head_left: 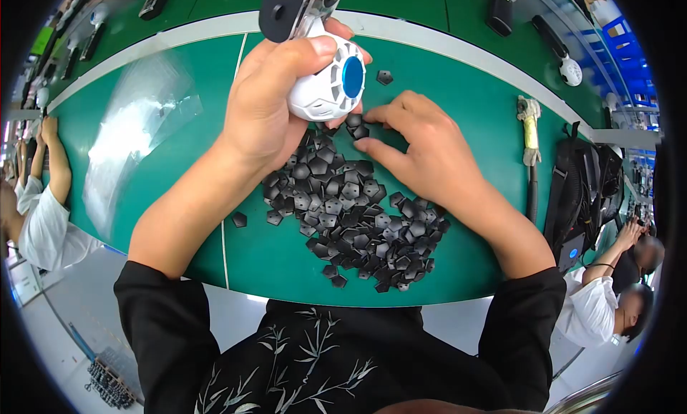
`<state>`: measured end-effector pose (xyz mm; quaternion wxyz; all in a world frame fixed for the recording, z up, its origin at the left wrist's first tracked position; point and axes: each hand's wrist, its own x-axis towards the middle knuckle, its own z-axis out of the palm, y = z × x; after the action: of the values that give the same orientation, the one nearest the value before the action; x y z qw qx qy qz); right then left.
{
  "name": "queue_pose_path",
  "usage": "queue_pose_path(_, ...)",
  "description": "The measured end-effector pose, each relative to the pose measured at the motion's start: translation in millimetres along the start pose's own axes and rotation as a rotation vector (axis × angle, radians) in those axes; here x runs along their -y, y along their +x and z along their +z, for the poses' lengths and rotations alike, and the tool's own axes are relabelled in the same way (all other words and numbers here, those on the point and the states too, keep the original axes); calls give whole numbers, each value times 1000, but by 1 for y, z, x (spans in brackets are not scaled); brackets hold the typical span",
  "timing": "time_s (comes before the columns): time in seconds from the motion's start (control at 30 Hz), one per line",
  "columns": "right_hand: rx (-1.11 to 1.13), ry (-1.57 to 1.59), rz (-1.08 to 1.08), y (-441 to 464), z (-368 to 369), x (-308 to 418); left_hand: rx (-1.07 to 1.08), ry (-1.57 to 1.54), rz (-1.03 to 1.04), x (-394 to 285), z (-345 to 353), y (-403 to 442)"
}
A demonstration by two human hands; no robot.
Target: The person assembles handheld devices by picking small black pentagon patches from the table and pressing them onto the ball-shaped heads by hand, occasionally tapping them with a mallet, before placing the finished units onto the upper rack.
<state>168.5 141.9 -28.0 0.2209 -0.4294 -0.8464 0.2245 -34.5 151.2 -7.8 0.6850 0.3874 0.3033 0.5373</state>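
My left hand is wrapped round a white device that has a round blue face and a black and clear part at its top. Below and beside it, a heap of small black pentagonal pieces spreads over the green table. My right hand is at the heap's upper edge, thumb and forefinger apart on either side of a few black pieces. Whether the fingertips touch these pieces is hard to tell. The fingers of my left hand behind the device are partly hidden.
Single black pieces lie at the back and left. Clear plastic bags are on the left. A taped tool and black bag are on the right. Other people sit at both sides. More devices stand beyond the white rim.
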Motion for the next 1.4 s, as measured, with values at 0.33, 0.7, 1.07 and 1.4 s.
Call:
queue_pose_path(0.33,-70,749,219,-13,-9,8,65,-19,-89,9,7,-8)
queue_pose_path(0.7,-74,1207,446,-23,-47,29,30,8,-249,17,21,-25)
queue_pose_path(1.07,51,1083,375,-31,-55,50,-44,110,-127,19,48,-46)
queue_pose_path(1.4,72,1203,477,-28,-67,49,68,178,-96,15,59,-52)
